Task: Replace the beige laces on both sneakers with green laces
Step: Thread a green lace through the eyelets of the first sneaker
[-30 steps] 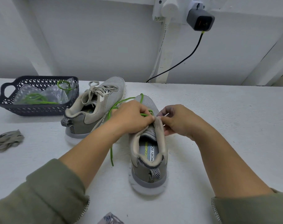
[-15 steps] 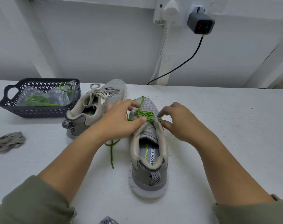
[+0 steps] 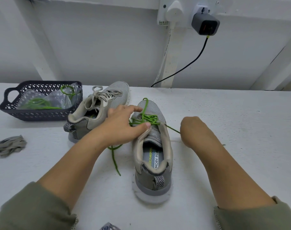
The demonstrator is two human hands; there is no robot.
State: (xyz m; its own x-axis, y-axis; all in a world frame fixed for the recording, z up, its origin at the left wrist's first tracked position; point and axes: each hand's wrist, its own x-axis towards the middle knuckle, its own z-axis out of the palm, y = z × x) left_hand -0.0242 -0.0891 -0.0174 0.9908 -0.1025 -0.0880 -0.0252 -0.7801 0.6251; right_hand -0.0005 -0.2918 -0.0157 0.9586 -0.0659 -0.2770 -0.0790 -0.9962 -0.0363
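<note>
While left grip [image 3: 121, 125] presses flat on the sneaker [image 3: 151, 180], right grip [image 3: 190, 130] seemingly clenches green lace [image 3: 148, 119].

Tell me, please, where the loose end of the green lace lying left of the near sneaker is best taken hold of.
Probably pinch the green lace near its free tip, coming from above on the left. There it lies flat on the table, apart from the near sneaker and its sole; higher up it passes under the left hand.
</note>
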